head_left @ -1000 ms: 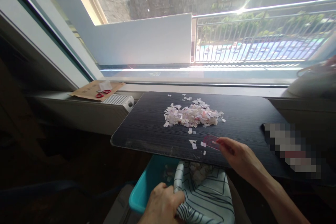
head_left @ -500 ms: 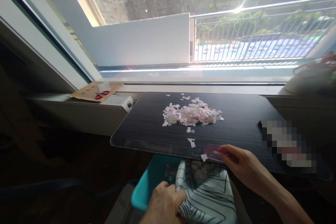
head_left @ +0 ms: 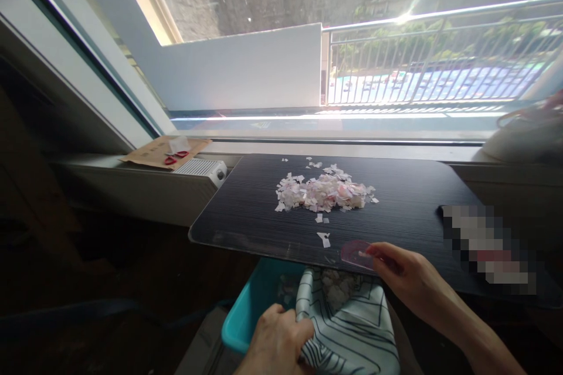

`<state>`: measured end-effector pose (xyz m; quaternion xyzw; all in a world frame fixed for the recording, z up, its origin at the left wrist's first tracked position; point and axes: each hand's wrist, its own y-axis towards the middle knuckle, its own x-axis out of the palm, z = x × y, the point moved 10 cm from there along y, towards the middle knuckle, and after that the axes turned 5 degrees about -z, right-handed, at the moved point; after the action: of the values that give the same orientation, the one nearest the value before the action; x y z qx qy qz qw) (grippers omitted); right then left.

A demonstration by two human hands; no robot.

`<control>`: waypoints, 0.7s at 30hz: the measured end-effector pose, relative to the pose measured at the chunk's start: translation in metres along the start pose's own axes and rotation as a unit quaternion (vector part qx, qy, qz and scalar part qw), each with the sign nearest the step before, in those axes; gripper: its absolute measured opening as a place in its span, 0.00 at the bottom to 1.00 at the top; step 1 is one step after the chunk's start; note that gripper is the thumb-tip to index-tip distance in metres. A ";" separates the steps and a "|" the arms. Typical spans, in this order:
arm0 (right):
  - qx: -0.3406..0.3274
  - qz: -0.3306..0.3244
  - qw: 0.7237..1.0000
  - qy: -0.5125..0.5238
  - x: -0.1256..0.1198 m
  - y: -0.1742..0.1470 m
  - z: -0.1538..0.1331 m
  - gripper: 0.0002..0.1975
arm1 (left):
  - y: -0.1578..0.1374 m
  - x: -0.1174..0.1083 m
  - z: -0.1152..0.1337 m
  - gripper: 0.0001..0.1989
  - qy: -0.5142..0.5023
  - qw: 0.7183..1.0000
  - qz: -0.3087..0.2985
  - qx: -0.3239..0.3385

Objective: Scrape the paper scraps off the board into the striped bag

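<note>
My right hand (head_left: 402,266) pinches a flat, clear pink plastic piece with a rounded edge (head_left: 355,253), held at the near edge of the dark table (head_left: 246,205). Below that edge, my left hand (head_left: 281,331) grips the side of a striped cloth bag (head_left: 352,328). The bag's mouth is open, and paper scraps (head_left: 338,290) show inside it. A heap of torn paper scraps (head_left: 323,190) covers the middle of the table. Between the heap and the pink piece lies a loose scrap (head_left: 324,239).
A turquoise bin (head_left: 240,316) stands left of the bag, under the table edge. Red-handled scissors (head_left: 176,157) rest on a brown envelope (head_left: 149,153) on the sill. A blurred-out flat object (head_left: 488,246) lies on the table's right. A white bag (head_left: 519,135) sits by the window.
The paper scrap by the pink piece at the table's near edge is gone from the tabletop. Both hands keep their holds, and the whole view has shifted slightly.
</note>
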<state>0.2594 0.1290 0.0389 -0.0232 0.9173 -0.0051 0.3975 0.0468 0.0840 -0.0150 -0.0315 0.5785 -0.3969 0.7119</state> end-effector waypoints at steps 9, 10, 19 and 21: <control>-0.027 0.029 0.999 -0.036 0.012 0.034 -0.009 0.14 | -0.004 -0.003 -0.006 0.05 0.007 1.000 0.008 -0.020; -0.022 0.033 0.998 -0.045 0.010 0.033 -0.007 0.14 | -0.004 -0.002 -0.006 0.05 0.004 1.000 0.006 -0.018; 0.007 0.032 0.998 -0.058 0.002 0.030 0.002 0.12 | -0.001 0.002 -0.008 0.07 0.007 1.000 -0.013 -0.016; 0.020 0.041 0.997 -0.070 -0.001 0.030 0.003 0.12 | -0.002 0.000 -0.008 0.06 0.005 1.000 -0.005 -0.017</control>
<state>0.2610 0.1595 0.0364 0.0222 0.8872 -0.0054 0.4608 0.0394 0.0861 -0.0168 -0.0441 0.5882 -0.3908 0.7066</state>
